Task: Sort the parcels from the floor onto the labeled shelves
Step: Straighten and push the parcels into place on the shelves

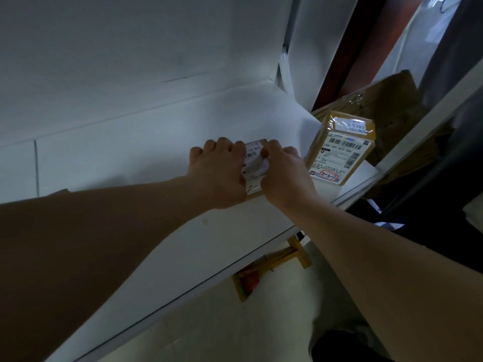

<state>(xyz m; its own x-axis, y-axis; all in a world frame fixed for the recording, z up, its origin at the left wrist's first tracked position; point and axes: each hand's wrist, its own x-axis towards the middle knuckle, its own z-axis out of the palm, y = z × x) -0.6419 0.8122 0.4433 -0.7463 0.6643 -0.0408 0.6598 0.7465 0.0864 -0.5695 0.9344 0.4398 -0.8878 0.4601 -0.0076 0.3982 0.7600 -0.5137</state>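
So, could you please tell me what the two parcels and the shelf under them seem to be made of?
The small parcel between the left hand and right hand: brown cardboard, matte, with a white paper label. The upright parcel: cardboard wrapped in glossy clear tape, which shows glare. The shelf: smooth white board, probably painted metal or laminate; can't tell which.

The 2 forearms (117, 231) are bare, as are the left hand (219, 173) and right hand (285, 176); dark clothing (339, 348), too blurred to name, shows below.
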